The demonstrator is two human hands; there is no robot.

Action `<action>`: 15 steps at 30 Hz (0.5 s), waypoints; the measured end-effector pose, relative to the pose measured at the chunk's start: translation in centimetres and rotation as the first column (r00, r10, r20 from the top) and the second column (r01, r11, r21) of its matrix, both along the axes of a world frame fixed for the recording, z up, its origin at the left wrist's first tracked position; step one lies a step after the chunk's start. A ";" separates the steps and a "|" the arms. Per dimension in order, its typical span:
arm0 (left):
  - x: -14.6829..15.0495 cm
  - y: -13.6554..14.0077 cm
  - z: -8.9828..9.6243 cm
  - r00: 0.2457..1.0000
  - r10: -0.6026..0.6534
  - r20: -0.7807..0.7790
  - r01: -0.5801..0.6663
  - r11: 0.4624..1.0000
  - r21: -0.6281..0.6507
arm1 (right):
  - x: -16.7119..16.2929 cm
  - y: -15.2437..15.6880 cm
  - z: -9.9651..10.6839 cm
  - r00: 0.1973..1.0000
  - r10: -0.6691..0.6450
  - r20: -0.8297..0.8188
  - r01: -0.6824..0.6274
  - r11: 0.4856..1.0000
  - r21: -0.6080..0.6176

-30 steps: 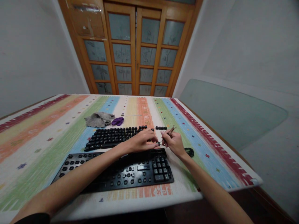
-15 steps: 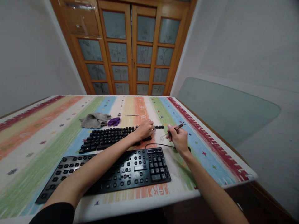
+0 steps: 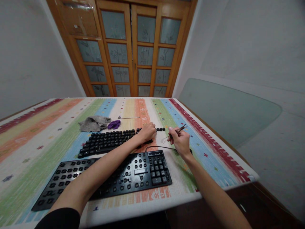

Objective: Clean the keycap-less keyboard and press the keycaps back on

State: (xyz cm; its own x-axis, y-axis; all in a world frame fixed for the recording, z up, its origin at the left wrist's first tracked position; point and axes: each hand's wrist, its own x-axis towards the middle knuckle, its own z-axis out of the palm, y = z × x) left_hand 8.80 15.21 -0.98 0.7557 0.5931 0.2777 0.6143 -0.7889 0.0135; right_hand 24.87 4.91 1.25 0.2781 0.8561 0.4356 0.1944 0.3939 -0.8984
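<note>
My left hand (image 3: 148,132) rests over the right end of the rows of loose black keycaps (image 3: 107,140), fingers bent down and drawn together. Whatever is between its fingertips is too small to make out. In my right hand (image 3: 180,140) is a wire keycap puller (image 3: 165,140), its wire loops pointing left and its dark handle end sticking out past the fingers. Below lies a black keyboard (image 3: 140,172), most of its key positions bare, with keycaps still on the number pad (image 3: 158,170). My left forearm crosses over it and hides part of its middle.
A grey cloth (image 3: 94,123) and a purple cloth (image 3: 114,124) lie behind the keycaps. Near them is a thin rod (image 3: 128,118). The keyboard cable (image 3: 158,146) curves toward my right hand. A striped tablecloth (image 3: 26,140) covers the table.
The whole view has shifted slightly, so things sit a little farther left. My left fingers have turned down slightly over the keycaps; my right hand keeps its hold on the keycap puller.
</note>
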 end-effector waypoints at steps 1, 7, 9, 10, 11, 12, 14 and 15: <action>0.0 0.0 0.0 1.000 0.007 0.001 -0.007 1.000 -0.002 | 0.0 0.0 0.0 1.000 0.000 0.002 0.000 1.000 0.002; -0.1 0.2 -0.1 0.999 0.035 0.009 -0.034 0.999 -0.016 | -0.1 0.0 -0.2 1.000 0.017 -0.014 -0.017 1.000 0.002; -0.1 0.1 -0.1 0.999 0.038 0.020 -0.038 0.999 -0.018 | 0.0 0.0 -0.2 1.000 0.019 -0.012 -0.019 1.000 0.002; -0.2 0.1 0.0 0.999 0.040 0.027 -0.040 0.999 -0.019 | 0.0 0.0 -0.2 1.000 0.018 -0.009 -0.018 1.000 0.004; -0.3 0.0 0.1 0.998 0.042 0.036 -0.042 0.999 -0.019 | 0.0 0.0 -0.2 1.000 0.017 -0.004 -0.017 1.000 0.007; -0.5 -0.1 0.2 0.998 0.044 0.045 -0.043 0.999 -0.020 | 0.1 0.0 -0.2 1.000 0.019 0.004 -0.019 1.000 0.007; -1.0 -0.5 0.4 0.997 0.043 0.068 -0.042 0.999 -0.020 | 0.1 -0.2 -0.2 0.999 0.032 0.029 -0.032 0.999 0.002; -1.3 -0.7 0.6 0.996 0.040 0.080 -0.039 0.999 -0.019 | 0.0 -0.3 -0.3 0.998 0.048 0.047 -0.048 0.999 -0.004</action>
